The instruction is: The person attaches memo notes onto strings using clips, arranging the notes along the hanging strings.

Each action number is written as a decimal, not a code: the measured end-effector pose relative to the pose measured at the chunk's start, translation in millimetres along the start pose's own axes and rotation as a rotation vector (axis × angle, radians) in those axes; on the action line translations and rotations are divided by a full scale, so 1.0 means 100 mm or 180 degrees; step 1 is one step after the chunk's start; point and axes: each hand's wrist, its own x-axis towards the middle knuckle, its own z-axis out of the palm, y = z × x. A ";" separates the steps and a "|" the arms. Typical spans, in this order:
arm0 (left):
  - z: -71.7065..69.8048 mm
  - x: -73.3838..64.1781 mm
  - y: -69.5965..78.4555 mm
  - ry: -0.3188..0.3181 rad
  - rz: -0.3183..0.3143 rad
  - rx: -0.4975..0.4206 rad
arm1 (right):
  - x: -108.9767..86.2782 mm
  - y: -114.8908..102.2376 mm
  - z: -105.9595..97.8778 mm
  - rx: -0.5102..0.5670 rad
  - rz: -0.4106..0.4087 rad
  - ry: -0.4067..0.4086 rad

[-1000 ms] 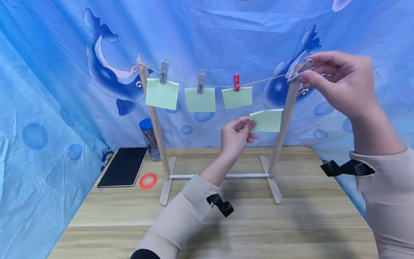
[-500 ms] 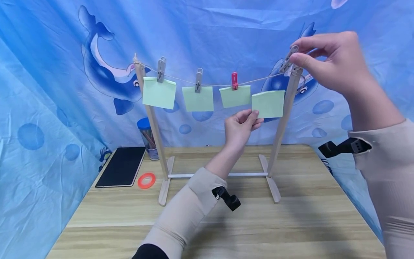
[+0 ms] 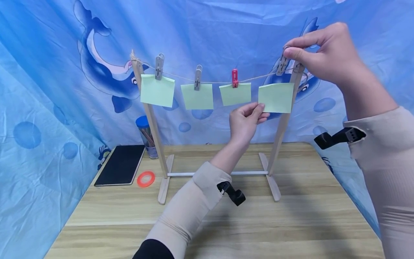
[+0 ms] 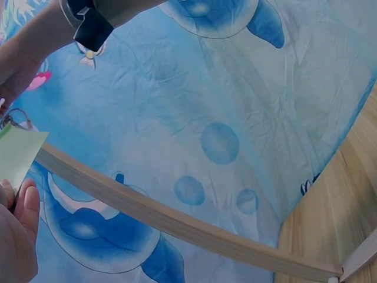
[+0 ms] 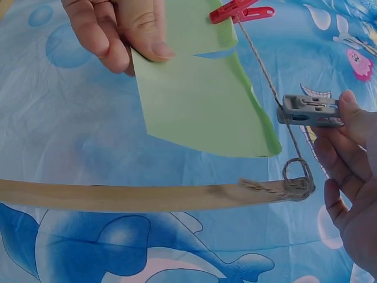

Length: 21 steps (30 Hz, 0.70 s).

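My left hand (image 3: 247,120) pinches the lower left corner of a green paper note (image 3: 276,98), raised just below the right end of the string (image 3: 262,76). Above it, my right hand (image 3: 326,54) pinches the top of a grey clothespin (image 3: 282,66). In the right wrist view that clothespin (image 5: 310,110) is at the string, with the note's folded edge apart from it. Along the string hang three more notes: one (image 3: 157,90) and another (image 3: 197,96) on grey clothespins, the third (image 3: 235,94) on a red clothespin (image 3: 235,78).
The string is tied between two wooden posts, left (image 3: 152,126) and right (image 3: 280,133), joined low by a white rod (image 3: 249,173). On the table's left lie a black notebook (image 3: 121,165) and an orange tape roll (image 3: 146,178). A blue-lidded jar (image 3: 147,136) stands behind the left post.
My left hand has raised the note toward the string, lately also moving right. My right hand has moved up and left from the right post with the grey clothespin, which now points more downward.
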 end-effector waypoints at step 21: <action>0.04 0.00 0.03 0.0005 0.0091 -0.0036 | 0.00 0.06 0.03 -0.0032 -0.0064 -0.0134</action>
